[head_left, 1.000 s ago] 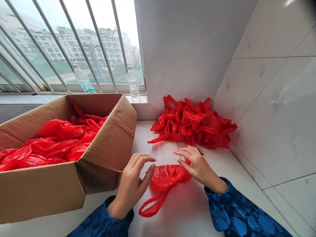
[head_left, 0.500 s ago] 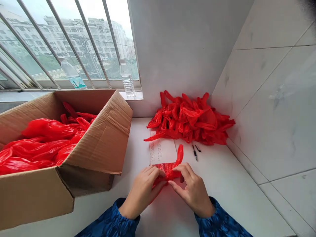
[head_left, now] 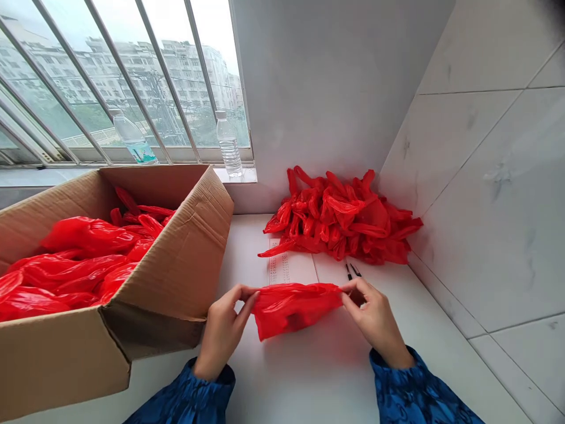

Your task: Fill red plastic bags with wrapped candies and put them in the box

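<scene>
1. A white worktop (head_left: 300,377) carries a brown corrugated cardboard box (head_left: 168,277), full of red bags, and a loose heap of red plastic bags (head_left: 344,221) against the wall.
2. A single red plastic bag (head_left: 295,309) is drawn out sideways over the worktop, just before a printed white paper sheet (head_left: 286,268).
3. The left hand (head_left: 225,330) pinches one end between thumb and fingers; the right hand (head_left: 375,312) pinches the other — both nearly closed.
4. Two black pens (head_left: 352,271) lie just beyond the right hand.

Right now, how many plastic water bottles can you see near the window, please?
2. One plastic water bottle with a teal label looks tilted on the window sill, further left; the second bottle stands upright near the wall. The cardboard box could hide others.
</scene>
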